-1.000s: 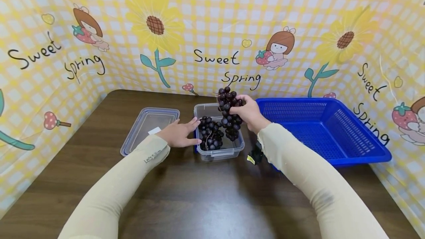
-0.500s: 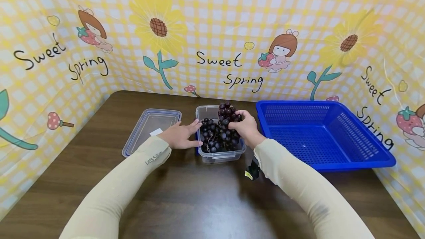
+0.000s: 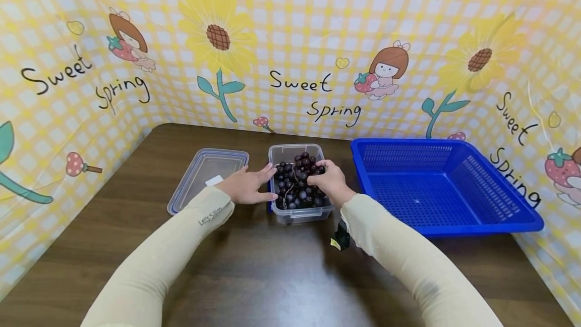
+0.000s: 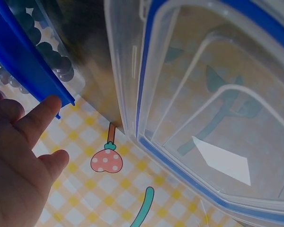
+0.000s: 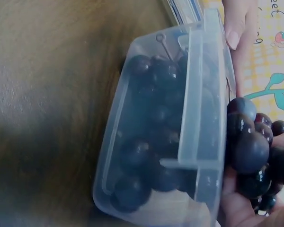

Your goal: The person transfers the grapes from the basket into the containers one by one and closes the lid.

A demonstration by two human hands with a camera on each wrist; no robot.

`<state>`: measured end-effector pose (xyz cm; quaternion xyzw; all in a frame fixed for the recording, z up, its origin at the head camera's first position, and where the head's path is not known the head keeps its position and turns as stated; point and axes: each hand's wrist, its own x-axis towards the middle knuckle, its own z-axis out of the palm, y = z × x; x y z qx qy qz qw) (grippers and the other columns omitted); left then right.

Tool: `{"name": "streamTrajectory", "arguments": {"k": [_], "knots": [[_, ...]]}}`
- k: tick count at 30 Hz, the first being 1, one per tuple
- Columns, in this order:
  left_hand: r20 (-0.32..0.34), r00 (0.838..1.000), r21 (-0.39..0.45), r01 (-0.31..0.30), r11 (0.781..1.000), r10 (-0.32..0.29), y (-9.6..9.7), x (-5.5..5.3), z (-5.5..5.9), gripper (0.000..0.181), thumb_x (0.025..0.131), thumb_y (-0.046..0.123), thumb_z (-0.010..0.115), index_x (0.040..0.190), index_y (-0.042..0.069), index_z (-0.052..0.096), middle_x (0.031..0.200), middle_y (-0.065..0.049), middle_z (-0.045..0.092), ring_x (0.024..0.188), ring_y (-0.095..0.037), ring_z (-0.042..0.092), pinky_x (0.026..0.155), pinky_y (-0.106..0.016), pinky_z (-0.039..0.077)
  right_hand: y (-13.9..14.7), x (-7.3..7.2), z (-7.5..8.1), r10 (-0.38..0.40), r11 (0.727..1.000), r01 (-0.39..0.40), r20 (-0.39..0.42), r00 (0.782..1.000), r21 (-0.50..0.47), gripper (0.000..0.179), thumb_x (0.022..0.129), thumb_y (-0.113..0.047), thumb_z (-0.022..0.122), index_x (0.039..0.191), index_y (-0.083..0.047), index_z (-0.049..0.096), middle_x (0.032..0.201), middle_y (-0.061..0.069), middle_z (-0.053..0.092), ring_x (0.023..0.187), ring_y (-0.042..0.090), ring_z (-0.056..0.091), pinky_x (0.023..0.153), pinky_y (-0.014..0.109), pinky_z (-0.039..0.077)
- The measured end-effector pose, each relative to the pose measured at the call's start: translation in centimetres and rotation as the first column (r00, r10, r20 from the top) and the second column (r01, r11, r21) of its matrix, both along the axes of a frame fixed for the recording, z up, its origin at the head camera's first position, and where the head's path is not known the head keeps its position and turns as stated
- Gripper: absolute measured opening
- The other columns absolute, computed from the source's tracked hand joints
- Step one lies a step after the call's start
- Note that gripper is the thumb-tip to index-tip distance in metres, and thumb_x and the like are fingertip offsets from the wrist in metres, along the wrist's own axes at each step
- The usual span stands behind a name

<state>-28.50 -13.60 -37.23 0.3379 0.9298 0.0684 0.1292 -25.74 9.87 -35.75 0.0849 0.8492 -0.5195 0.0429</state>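
Observation:
A clear plastic food container [image 3: 300, 215] stands on the table with dark grapes [image 3: 287, 185] inside. My left hand [image 3: 247, 185] spreads its fingers against the container's left side. In the left wrist view, a fingertip of that hand [image 4: 23, 156] touches a blue side latch [image 4: 33, 61]. With thumb and fingers, my right hand [image 3: 332, 183] holds a bunch of dark grapes [image 3: 305, 163] that sits mostly within the container, its upper part over the right rim. Through the container wall [image 5: 194, 94] in the right wrist view, more grapes show; the held bunch [image 5: 251, 151] rises past the rim.
A clear lid [image 3: 206, 170] with a blue seal and white label lies left of the container. To the right is a blue perforated basket [image 3: 422, 226]. A black object with a yellow tag [image 3: 340, 238] is at the right wrist. Patterned cloth [image 3: 290, 39] backs the table.
My right hand has lowered the held bunch of grapes from above the container into it, beside the other grapes. The left hand has stayed at the container's side.

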Motion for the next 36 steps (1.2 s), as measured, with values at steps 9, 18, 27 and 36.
{"name": "streamTrajectory", "arguments": {"k": [9,18,27,36], "knots": [[0.004,1.000,0.003,-0.001,1.000,0.001,0.0,0.1,-0.2,0.082,0.096,0.059,0.039,0.153,0.006,0.015,0.158,-0.013,0.011,0.129,-0.030,0.045,0.111,-0.061,0.009,0.7,-0.4,0.9,0.139,0.990,-0.142,0.127,0.982,0.012,0.057,0.083,-0.012,0.068,0.136,-0.008,0.047,0.141,0.020,0.042,0.114,0.035,0.053,0.072,0.049,0.055],[-0.001,1.000,0.005,-0.009,1.000,0.009,-0.2,0.1,0.0,0.081,0.096,0.058,0.041,0.153,0.006,0.015,0.158,-0.013,0.011,0.129,-0.031,0.046,0.111,-0.061,0.009,1.8,-0.6,2.6,0.243,0.944,-0.270,0.156,0.957,0.191,0.081,0.085,-0.021,0.070,0.151,-0.008,0.024,0.138,0.021,0.046,0.061,0.022,0.057,0.063,0.043,0.055],[-0.006,1.000,0.011,-0.004,1.000,0.004,-0.3,0.2,0.0,0.081,0.096,0.057,0.041,0.153,0.005,0.016,0.158,-0.014,0.012,0.128,-0.031,0.046,0.111,-0.062,0.009,2.6,-0.8,3.2,0.234,0.922,-0.257,0.115,0.966,0.288,0.043,0.089,-0.015,0.066,0.128,0.002,0.057,0.101,0.016,0.065,0.063,0.019,0.063,0.064,0.036,0.056],[-0.001,1.000,0.013,-0.013,1.000,0.013,0.1,0.2,0.0,0.081,0.096,0.058,0.041,0.153,0.007,0.016,0.158,-0.012,0.012,0.128,-0.029,0.047,0.111,-0.061,0.008,2.8,-1.3,2.3,0.252,0.895,-0.263,0.079,0.965,0.361,0.034,0.089,-0.014,0.066,0.119,0.002,0.063,0.096,0.013,0.063,0.059,0.014,0.053,0.054,0.027,0.048]]}}
